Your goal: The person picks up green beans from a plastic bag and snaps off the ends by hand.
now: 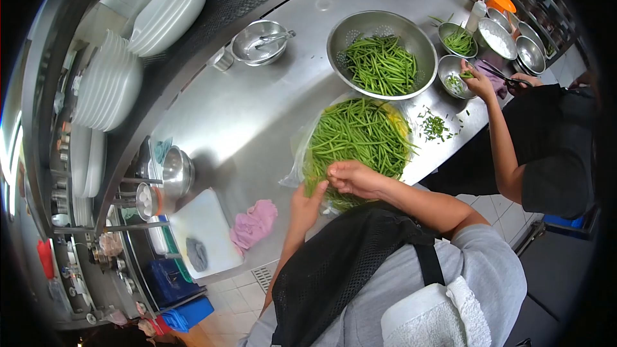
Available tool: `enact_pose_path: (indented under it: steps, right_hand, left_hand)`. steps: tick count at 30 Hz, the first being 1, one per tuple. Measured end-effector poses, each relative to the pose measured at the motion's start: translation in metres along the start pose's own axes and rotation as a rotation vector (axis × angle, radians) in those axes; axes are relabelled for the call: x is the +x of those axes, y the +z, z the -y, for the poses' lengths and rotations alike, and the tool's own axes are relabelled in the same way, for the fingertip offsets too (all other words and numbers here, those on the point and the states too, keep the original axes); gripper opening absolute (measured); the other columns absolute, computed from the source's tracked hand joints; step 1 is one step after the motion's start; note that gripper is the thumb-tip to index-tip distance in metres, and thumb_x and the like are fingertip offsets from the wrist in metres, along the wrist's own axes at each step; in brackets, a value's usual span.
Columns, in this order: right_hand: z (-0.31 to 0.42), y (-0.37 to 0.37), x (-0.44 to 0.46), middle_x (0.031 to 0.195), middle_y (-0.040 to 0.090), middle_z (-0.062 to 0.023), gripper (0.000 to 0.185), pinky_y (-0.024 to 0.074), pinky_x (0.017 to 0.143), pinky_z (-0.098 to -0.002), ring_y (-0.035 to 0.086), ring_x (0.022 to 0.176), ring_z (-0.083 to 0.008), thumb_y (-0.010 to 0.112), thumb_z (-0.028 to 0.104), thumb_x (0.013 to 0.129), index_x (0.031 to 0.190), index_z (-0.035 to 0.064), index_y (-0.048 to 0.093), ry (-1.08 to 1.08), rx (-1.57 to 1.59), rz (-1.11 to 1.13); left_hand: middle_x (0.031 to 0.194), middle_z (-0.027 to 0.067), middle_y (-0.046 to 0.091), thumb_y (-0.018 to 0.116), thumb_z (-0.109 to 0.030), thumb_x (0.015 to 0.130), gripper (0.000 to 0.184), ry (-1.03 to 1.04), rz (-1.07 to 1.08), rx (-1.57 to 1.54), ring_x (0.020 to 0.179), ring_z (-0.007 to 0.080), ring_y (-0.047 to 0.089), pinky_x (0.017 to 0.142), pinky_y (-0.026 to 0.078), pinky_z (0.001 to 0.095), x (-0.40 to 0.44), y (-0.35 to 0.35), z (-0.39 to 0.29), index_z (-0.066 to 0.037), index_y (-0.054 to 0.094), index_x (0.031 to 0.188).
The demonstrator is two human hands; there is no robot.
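Note:
My left hand [307,207] is closed around a few green beans, which stick up past the fingers. Right beside it, my right hand [353,178] has its fingers pinched together at the beans; what lies between the fingertips is too small to make out. Both hands are over the near edge of a big heap of green beans [357,132] in an opened clear plastic bag [297,166]. Behind the heap stands a large steel colander [421,42] with more green beans inside. Small cut bean pieces [436,126] lie scattered to the right of the bag.
At the right, a co-worker's hands hold scissors [508,77] and beans over a steel bowl [450,67]. A bowl with tongs [260,42] stands back left. A white cutting board [209,231] and pink cloth [254,225] lie near left. Stacked plates [109,83] fill the left shelf.

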State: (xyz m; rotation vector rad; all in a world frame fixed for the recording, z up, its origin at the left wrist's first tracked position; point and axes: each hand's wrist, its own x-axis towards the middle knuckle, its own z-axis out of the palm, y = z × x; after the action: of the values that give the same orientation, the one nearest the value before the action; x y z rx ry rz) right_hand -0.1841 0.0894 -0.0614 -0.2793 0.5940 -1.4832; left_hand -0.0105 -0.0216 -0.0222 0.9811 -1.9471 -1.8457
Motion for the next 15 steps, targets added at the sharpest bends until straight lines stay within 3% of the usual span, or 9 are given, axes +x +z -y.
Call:
enact_pose_path:
  steps: [3, 5, 6, 8, 9, 11, 12, 14, 15]
  right_hand:
    - [0.012, 0.008, -0.002, 0.093, 0.064, -0.0014, 0.013, 0.0402, 0.061, -0.0233, 0.052, 0.071, -0.0088, 0.055, 0.016, 0.105, 0.107, 0.0046, 0.061, -0.004, -0.051, -0.107]
    - [0.019, 0.009, -0.003, 0.092, 0.065, -0.0012, 0.016, 0.0439, 0.063, -0.0251, 0.056, 0.074, -0.0098, 0.054, 0.015, 0.105, 0.109, 0.0035, 0.063, -0.167, -0.408, -0.119]
    - [0.022, 0.011, -0.005, 0.092, 0.065, -0.0012, 0.016, 0.0439, 0.063, -0.0251, 0.056, 0.074, -0.0098, 0.054, 0.015, 0.105, 0.109, 0.0035, 0.063, -0.167, -0.406, -0.122]
    - [0.029, 0.017, -0.008, 0.089, 0.069, -0.0057, 0.016, 0.0484, 0.067, -0.0281, 0.062, 0.076, -0.0136, 0.057, 0.014, 0.102, 0.106, 0.0011, 0.067, -0.209, -0.849, -0.081]
    - [0.031, 0.022, -0.011, 0.089, 0.069, -0.0057, 0.016, 0.0484, 0.067, -0.0281, 0.062, 0.076, -0.0136, 0.057, 0.014, 0.102, 0.106, 0.0011, 0.067, -0.209, -0.847, -0.080]
    - [0.034, 0.029, -0.016, 0.086, 0.069, -0.0142, 0.018, 0.0529, 0.072, -0.0358, 0.067, 0.079, -0.0251, 0.063, 0.013, 0.098, 0.101, -0.0027, 0.069, -0.402, -1.220, -0.060]
    - [0.035, 0.029, -0.016, 0.086, 0.069, -0.0142, 0.018, 0.0529, 0.072, -0.0358, 0.067, 0.079, -0.0251, 0.063, 0.013, 0.098, 0.101, -0.0027, 0.069, -0.401, -1.219, -0.057]
    - [0.036, 0.028, -0.016, 0.091, 0.068, -0.0218, 0.019, 0.0541, 0.077, -0.0432, 0.068, 0.084, -0.0368, 0.067, 0.012, 0.092, 0.099, -0.0049, 0.070, -0.489, -1.409, -0.013]
    - [0.037, 0.028, -0.017, 0.091, 0.068, -0.0218, 0.019, 0.0541, 0.077, -0.0432, 0.068, 0.084, -0.0368, 0.067, 0.012, 0.092, 0.099, -0.0049, 0.070, -0.489, -1.407, -0.014]
  left_hand:
    - [0.095, 0.0069, 0.072, 0.069, -0.026, 0.100, 0.033, -0.033, 0.055, 0.093, 0.086, 0.0132, 0.061, 0.080, 0.051, 0.0317, 0.002, -0.006, -0.014, 0.001, 0.069, 0.119]
    - [0.096, 0.0094, 0.073, 0.068, -0.024, 0.100, 0.032, -0.022, 0.090, 0.216, 0.087, 0.0145, 0.061, 0.082, 0.050, 0.0324, 0.004, -0.008, -0.010, 0.002, 0.068, 0.120]
    - [0.096, 0.0094, 0.073, 0.068, -0.024, 0.100, 0.032, -0.024, 0.093, 0.217, 0.087, 0.0145, 0.061, 0.082, 0.050, 0.0324, 0.005, -0.008, -0.004, 0.002, 0.068, 0.120]
    - [0.097, 0.0118, 0.073, 0.068, -0.022, 0.100, 0.033, 0.064, 0.091, 0.180, 0.087, 0.0172, 0.062, 0.082, 0.051, 0.0337, 0.006, -0.009, 0.008, 0.003, 0.067, 0.120]
    - [0.097, 0.0118, 0.073, 0.068, -0.022, 0.100, 0.033, 0.063, 0.091, 0.182, 0.087, 0.0172, 0.062, 0.082, 0.051, 0.0337, 0.006, -0.009, 0.008, 0.003, 0.067, 0.120]
    - [0.097, 0.0133, 0.073, 0.068, -0.022, 0.100, 0.033, 0.054, 0.095, 0.245, 0.087, 0.0183, 0.063, 0.083, 0.051, 0.0345, 0.005, -0.009, 0.008, 0.002, 0.067, 0.121]
    - [0.097, 0.0133, 0.073, 0.068, -0.022, 0.100, 0.033, 0.053, 0.092, 0.246, 0.087, 0.0183, 0.063, 0.083, 0.051, 0.0345, 0.004, -0.009, 0.008, 0.002, 0.067, 0.121]
    - [0.097, 0.0138, 0.073, 0.069, -0.023, 0.099, 0.033, -0.009, 0.108, 0.229, 0.087, 0.0185, 0.063, 0.083, 0.051, 0.0348, 0.003, -0.009, 0.010, 0.002, 0.067, 0.121]
    - [0.097, 0.0138, 0.073, 0.069, -0.023, 0.099, 0.033, -0.011, 0.109, 0.230, 0.087, 0.0185, 0.063, 0.083, 0.051, 0.0348, 0.002, -0.009, 0.008, 0.002, 0.067, 0.121]
